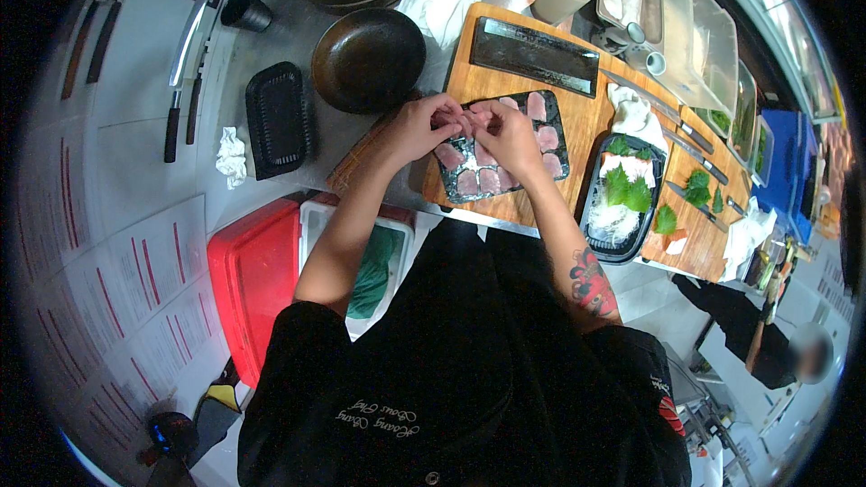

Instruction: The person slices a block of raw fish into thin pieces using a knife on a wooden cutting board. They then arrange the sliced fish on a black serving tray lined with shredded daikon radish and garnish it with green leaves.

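Both my hands meet over a black patterned tray (pixel 457 188), which holds several pale pink raw fish slices (pixel 488 181) laid out in rows. The fingertips of my left hand (pixel 426 133) are closed in a pinch. Opposite them, my right hand (pixel 507 137) pinches too, its thumb and fingers pressed together above the tray. Between the two sets of fingers a pink fish slice shows in part; the fingers hide most of it. The tray lies on a wooden cutting board (pixel 586 117), near its left front corner.
A black tray (pixel 616 251) with green leaves and white shreds stands right, beside several knives (pixel 695 137). Left are a brown bowl (pixel 369 60) and a ridged black container (pixel 277 120). A dark slab (pixel 534 56) lies behind. A red lid (pixel 257 280) is below; another person (pixel 767 343) stands far right.
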A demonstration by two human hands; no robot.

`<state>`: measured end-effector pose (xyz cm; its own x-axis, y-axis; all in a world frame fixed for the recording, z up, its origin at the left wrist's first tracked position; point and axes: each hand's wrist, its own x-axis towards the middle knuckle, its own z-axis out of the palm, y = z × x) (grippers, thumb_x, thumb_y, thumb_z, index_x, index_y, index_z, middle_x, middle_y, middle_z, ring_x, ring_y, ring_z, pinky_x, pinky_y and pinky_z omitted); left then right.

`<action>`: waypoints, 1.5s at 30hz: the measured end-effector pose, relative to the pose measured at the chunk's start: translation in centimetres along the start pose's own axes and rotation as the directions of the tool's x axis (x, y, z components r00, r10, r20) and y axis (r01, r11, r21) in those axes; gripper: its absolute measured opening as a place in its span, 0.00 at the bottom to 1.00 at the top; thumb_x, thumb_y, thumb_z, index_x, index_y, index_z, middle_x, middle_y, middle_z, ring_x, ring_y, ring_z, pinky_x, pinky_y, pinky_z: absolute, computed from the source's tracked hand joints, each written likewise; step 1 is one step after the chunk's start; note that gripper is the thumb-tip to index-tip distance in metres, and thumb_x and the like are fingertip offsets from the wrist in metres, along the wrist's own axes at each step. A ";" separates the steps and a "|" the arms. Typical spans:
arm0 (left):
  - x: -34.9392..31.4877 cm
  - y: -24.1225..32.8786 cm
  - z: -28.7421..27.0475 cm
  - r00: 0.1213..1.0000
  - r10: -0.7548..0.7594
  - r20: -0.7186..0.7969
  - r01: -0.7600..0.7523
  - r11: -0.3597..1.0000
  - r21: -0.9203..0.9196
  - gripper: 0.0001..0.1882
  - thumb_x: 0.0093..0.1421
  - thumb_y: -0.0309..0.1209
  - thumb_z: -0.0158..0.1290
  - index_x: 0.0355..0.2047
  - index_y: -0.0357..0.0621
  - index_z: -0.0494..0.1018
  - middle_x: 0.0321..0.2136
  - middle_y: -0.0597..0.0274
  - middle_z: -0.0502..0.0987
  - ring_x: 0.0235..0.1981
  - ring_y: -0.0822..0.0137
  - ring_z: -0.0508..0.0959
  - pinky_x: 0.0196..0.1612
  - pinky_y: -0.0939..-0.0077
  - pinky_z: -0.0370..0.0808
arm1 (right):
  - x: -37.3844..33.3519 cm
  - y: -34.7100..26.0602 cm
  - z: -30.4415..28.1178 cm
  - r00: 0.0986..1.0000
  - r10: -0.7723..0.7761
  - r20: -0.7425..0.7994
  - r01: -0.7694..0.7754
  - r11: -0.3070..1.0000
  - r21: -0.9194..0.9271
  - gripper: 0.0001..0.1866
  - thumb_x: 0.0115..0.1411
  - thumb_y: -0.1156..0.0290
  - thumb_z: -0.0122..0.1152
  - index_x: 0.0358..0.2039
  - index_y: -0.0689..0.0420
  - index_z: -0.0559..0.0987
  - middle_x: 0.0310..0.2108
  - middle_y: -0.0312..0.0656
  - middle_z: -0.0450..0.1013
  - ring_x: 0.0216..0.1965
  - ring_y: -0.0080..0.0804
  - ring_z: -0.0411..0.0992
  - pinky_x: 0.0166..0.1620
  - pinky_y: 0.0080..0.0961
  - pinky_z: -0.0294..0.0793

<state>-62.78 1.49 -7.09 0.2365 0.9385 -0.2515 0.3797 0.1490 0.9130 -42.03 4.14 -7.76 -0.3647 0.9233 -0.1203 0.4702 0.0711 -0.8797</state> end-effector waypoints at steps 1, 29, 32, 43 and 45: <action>0.0 -0.1 0.1 1.000 -0.002 -0.015 0.001 0.999 -0.036 0.14 0.60 0.25 0.62 0.46 0.36 0.75 0.39 0.56 0.83 0.42 0.66 0.84 0.48 0.70 0.79 | 0.0 0.0 0.1 1.000 0.022 0.013 -0.022 1.000 0.011 0.18 0.51 0.75 0.69 0.44 0.62 0.82 0.33 0.51 0.80 0.34 0.41 0.80 0.41 0.31 0.79; 0.1 0.3 0.1 0.999 0.043 0.008 -0.043 0.998 -0.039 0.10 0.62 0.21 0.58 0.44 0.36 0.76 0.37 0.57 0.83 0.40 0.68 0.84 0.43 0.73 0.81 | -0.5 0.9 0.3 0.995 -0.024 -0.095 0.037 0.990 0.137 0.11 0.60 0.78 0.63 0.44 0.63 0.81 0.35 0.47 0.81 0.36 0.31 0.81 0.40 0.26 0.79; -0.3 0.5 -0.1 0.999 0.019 -0.032 -0.020 0.999 -0.028 0.14 0.60 0.22 0.60 0.47 0.38 0.76 0.40 0.57 0.82 0.42 0.67 0.83 0.46 0.72 0.80 | -0.7 -1.2 0.5 1.000 -0.011 -0.018 0.011 0.999 0.031 0.15 0.56 0.81 0.63 0.46 0.62 0.80 0.35 0.47 0.80 0.36 0.34 0.80 0.41 0.28 0.79; 0.5 -0.9 -1.2 0.982 0.171 0.079 -0.181 0.973 0.144 0.22 0.54 0.24 0.64 0.51 0.38 0.76 0.44 0.53 0.77 0.47 0.57 0.81 0.49 0.67 0.79 | -0.8 -0.6 0.8 0.997 -0.073 0.012 0.071 0.994 0.084 0.24 0.47 0.82 0.69 0.47 0.62 0.78 0.29 0.42 0.74 0.33 0.37 0.75 0.39 0.34 0.76; 1.1 -1.1 -1.6 0.972 0.165 0.164 -0.195 0.964 0.183 0.23 0.54 0.23 0.64 0.51 0.39 0.76 0.44 0.53 0.78 0.48 0.56 0.81 0.49 0.67 0.79 | -0.7 -0.8 0.7 0.997 -0.075 0.011 0.074 0.996 0.053 0.24 0.46 0.82 0.70 0.47 0.61 0.78 0.29 0.42 0.74 0.34 0.39 0.75 0.40 0.34 0.76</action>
<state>-64.38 2.84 -7.86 0.4398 0.8861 -0.1464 0.4837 -0.0963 0.8699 -42.69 3.13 -7.29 -0.4078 0.9111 -0.0594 0.3989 0.1193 -0.9092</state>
